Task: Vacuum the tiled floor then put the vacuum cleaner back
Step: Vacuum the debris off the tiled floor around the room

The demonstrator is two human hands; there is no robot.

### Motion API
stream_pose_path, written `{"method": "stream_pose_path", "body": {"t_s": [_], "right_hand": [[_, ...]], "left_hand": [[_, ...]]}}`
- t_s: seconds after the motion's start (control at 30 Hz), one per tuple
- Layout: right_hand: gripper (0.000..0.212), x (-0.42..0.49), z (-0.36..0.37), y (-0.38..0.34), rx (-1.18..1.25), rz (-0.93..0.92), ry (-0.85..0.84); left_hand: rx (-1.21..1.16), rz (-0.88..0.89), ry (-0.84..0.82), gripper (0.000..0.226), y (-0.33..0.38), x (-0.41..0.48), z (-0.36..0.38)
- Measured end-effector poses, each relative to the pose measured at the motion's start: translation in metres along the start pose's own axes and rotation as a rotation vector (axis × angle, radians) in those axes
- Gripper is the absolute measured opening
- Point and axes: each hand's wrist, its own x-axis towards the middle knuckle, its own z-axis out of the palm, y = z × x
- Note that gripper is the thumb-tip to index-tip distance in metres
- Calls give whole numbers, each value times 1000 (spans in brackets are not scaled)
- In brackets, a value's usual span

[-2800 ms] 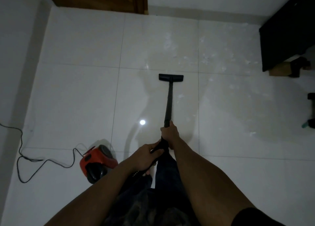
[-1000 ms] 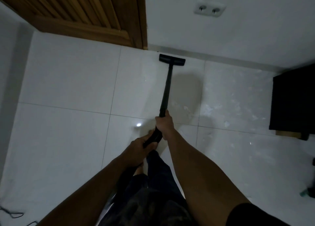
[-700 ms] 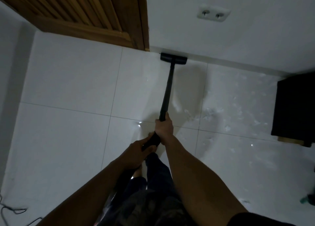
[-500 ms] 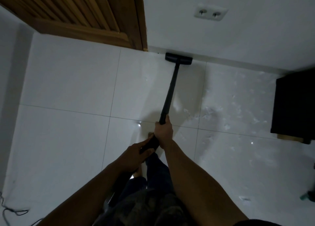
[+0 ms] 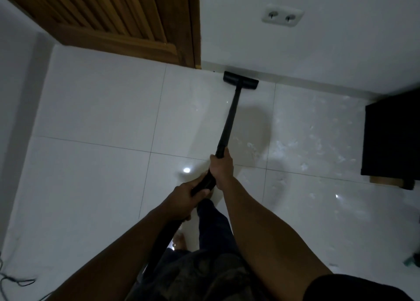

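Black wand (image 5: 229, 121): left hand (image 5: 184, 200), right hand (image 5: 222, 169) gripping; flat nozzle (image 5: 241, 80) seemingly touching skirting (image 5: 295, 83).

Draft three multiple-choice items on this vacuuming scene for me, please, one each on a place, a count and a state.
1. Where is the vacuum's floor head?
A. Out on the open tiles, far from any wall
B. Against the foot of the wall, just right of the wooden door
C. Lifted into the air

2. How many outlets has the wall socket?
A. One
B. Three
C. Two

3. How is the wand held?
A. Both hands grip it
B. One hand grips it
C. It lies untouched on the floor

Answers: 1 B, the head meets the wall's foot beside the door; 2 C, two round outlets sit side by side; 3 A, the right hand grips it ahead of the left hand.
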Motion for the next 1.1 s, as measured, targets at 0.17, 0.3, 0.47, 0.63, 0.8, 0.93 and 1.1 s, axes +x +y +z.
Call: {"method": "stream_pose_path", "body": {"t_s": [0.17,0.3,0.47,0.63,0.8,0.93,1.1], "right_hand": [[63,-52,17,37,-22,-105,26],[60,-109,28,85,49,-137,15],[61,-174,44,152,67,-168,19],[58,-240,44,224,145,-168,-3],[61,-293,29,300,155,-130,-52],[62,-324,15,370,131,-112,-67],[63,-369,-12,470,81,-126,-86]], "left_hand": [[-18,51,24,46,-38,-60,13],[-15,76,35,44,-77,-118,34],[34,178,94,50,-134,-190,72],[78,188,114,51,-186,-257,118],[31,198,103,46,-237,-314,180],[67,170,87,52,-268,-351,234],[151,201,71,43,-312,-410,318]]}}
